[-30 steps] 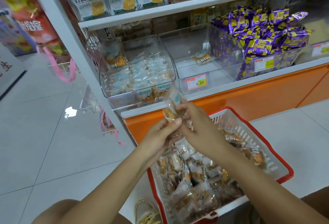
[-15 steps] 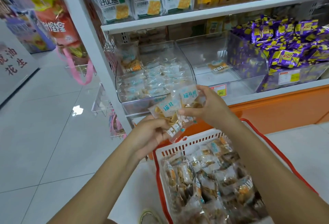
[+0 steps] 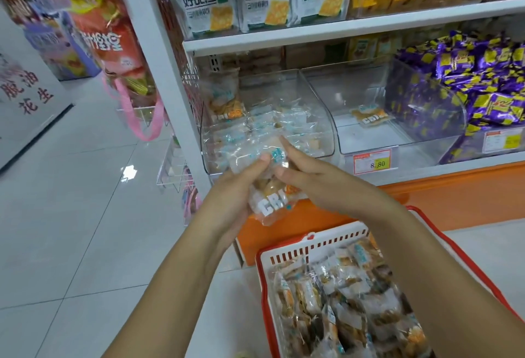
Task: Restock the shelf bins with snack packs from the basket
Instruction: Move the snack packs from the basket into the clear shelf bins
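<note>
Both hands hold a small bunch of clear snack packs (image 3: 268,187) with white lettering, just in front of the left clear shelf bin (image 3: 321,119). My left hand (image 3: 235,198) grips the bunch from the left, thumb on top. My right hand (image 3: 309,184) holds it from the right, fingers curled round the packs. That bin holds several of the same clear packs. The middle clear bin (image 3: 369,141) holds a single pack (image 3: 369,116) at its back. The red and white basket (image 3: 284,255) on the floor at lower right is full of snack packs (image 3: 341,301).
A bin of purple and yellow wrapped snacks (image 3: 468,96) stands to the right. Cracker boxes (image 3: 261,2) line the shelf above. A price tag (image 3: 372,160) sits on the shelf edge. Hanging bags with pink straps (image 3: 136,107) are left of the white shelf post; tiled floor spreads left.
Both hands have carried the packs up from above the basket to the front of the left bin. The view has shifted up and closer to the shelf.
</note>
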Tool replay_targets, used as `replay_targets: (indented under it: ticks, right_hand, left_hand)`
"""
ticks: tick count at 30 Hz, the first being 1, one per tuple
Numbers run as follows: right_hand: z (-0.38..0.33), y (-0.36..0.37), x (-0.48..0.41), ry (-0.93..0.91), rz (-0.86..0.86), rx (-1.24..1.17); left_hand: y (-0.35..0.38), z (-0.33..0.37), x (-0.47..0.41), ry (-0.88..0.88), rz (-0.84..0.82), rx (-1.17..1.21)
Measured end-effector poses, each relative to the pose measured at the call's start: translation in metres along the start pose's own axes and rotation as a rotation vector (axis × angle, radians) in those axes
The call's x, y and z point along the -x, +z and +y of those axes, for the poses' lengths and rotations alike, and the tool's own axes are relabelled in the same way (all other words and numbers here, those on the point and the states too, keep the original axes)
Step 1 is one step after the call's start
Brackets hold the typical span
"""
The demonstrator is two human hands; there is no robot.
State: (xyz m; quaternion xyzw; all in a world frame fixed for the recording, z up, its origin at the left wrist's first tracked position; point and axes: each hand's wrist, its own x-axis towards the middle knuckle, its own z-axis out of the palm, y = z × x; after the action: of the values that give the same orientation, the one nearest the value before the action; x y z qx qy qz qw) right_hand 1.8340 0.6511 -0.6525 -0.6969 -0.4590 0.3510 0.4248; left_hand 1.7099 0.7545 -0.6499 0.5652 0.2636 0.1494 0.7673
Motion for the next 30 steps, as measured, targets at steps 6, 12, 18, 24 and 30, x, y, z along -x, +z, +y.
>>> replay_targets:
  ticks: [6, 12, 18, 24, 30]
  right_hand:
    - [-0.019, -0.013, -0.021, -0.018, 0.015, -0.139]
    - [-0.016, -0.025, -0.074, 0.045, 0.15, -0.208]
    - [-0.031, -0.042, -0.155, -0.057, 0.348, -0.121]
    - [-0.024, -0.017, -0.198, -0.073, 0.331, 0.072]
    - [-0.011, -0.01, -0.194, 0.012, 0.436, 0.412]
  left_hand:
    - [-0.016, 0.021, -0.011, 0.258, 0.226, -0.307]
    - [-0.03, 0.021, -0.043, 0.368, 0.418, -0.625]
    - [-0.048, 0.01, -0.068, 0.46, 0.465, -0.948]
    - [-0.044, 0.012, -0.096, 0.469, 0.465, -0.997]
    - [-0.042, 0.005, -0.114, 0.387, 0.399, -0.914]
